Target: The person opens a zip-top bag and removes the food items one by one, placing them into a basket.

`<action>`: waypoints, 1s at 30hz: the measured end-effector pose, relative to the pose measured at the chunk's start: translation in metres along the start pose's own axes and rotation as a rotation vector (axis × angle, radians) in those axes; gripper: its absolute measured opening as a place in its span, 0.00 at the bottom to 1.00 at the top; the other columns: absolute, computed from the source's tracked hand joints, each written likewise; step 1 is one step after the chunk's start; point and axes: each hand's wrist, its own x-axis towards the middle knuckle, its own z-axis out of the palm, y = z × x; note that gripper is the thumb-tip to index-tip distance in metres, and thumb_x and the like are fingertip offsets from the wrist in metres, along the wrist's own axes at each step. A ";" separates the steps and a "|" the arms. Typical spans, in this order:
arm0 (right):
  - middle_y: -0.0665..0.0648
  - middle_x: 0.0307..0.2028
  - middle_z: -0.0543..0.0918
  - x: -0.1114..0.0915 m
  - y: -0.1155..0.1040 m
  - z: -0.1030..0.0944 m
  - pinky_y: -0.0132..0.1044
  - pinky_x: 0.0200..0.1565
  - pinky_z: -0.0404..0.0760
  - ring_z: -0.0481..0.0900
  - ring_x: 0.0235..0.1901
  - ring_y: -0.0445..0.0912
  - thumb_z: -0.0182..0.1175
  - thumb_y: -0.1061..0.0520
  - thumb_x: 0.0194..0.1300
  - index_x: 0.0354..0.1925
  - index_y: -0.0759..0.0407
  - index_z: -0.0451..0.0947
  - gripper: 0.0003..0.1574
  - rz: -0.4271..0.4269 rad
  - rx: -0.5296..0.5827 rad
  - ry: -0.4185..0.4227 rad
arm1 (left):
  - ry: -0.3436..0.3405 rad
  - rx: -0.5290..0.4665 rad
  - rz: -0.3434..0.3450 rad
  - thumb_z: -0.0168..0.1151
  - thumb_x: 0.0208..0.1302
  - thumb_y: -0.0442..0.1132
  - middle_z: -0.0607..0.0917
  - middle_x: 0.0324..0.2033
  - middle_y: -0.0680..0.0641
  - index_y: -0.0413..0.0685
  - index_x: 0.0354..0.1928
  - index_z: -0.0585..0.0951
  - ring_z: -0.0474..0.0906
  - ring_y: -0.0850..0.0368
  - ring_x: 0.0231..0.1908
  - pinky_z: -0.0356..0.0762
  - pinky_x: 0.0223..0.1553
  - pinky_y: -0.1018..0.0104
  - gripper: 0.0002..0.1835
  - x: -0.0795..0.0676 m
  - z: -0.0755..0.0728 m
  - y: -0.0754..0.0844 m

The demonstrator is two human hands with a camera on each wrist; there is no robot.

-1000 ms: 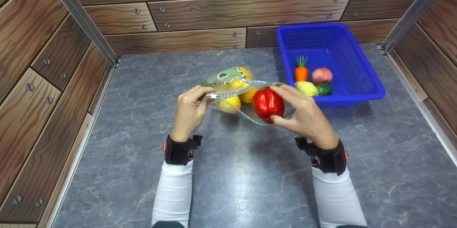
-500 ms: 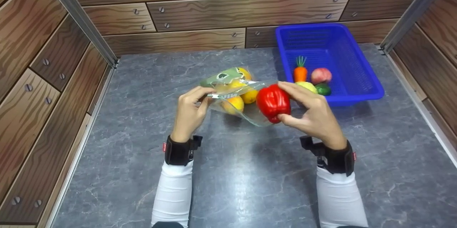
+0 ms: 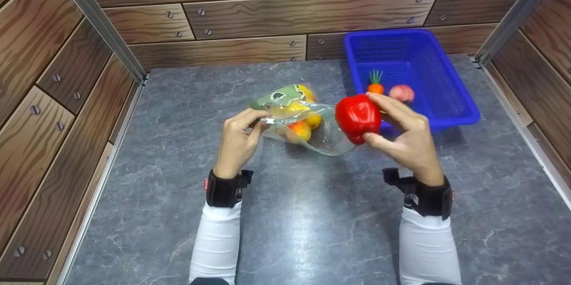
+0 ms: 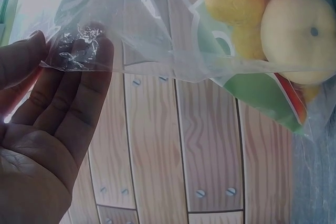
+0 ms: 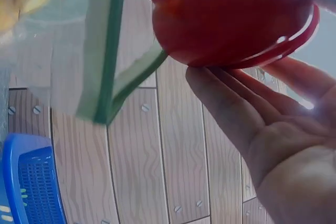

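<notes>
In the head view my left hand pinches the left corner of a clear zip bag by its zip edge. Several yellow and orange-red fruits lie inside the bag, behind its green print. My right hand grips a glossy red bell pepper between thumb and fingers, at the right end of the bag's mouth. The right wrist view shows the pepper beside the bag's green zip strip. Seen from the left wrist, the bag's film crosses the fingers, and a pale round fruit hangs in it.
A blue plastic basket stands at the back right, holding a carrot and a pink peach. Other produce in it is mostly hidden behind my right hand and the pepper. Wood-patterned walls enclose the grey table.
My right hand has moved right and slightly away with the bell pepper, out from the bag's mouth. The left hand keeps its hold; the front fruit in the bag has shifted right.
</notes>
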 end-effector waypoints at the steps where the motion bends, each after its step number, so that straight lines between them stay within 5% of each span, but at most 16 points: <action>1: 0.67 0.62 0.82 0.000 0.001 -0.001 0.34 0.56 0.82 0.83 0.58 0.44 0.73 0.78 0.46 0.63 0.69 0.78 0.43 0.007 0.004 0.020 | -0.002 0.002 -0.001 0.67 0.64 0.25 0.89 0.34 0.44 0.39 0.42 0.88 0.80 0.56 0.31 0.80 0.35 0.66 0.07 0.000 0.000 0.000; 15: 0.64 0.59 0.83 0.001 0.021 -0.017 0.31 0.56 0.82 0.84 0.56 0.44 0.71 0.80 0.48 0.63 0.72 0.77 0.41 0.095 0.049 0.291 | 0.010 0.016 0.006 0.65 0.62 0.21 0.89 0.34 0.45 0.39 0.41 0.89 0.79 0.57 0.30 0.81 0.33 0.62 0.10 0.000 0.001 0.000; 30: 0.61 0.62 0.80 0.000 0.061 -0.039 0.36 0.64 0.77 0.81 0.59 0.46 0.72 0.71 0.55 0.67 0.67 0.76 0.40 0.329 -0.104 0.495 | 0.013 0.011 0.013 0.65 0.61 0.21 0.89 0.34 0.45 0.39 0.41 0.89 0.78 0.57 0.29 0.80 0.32 0.61 0.11 0.000 0.001 0.000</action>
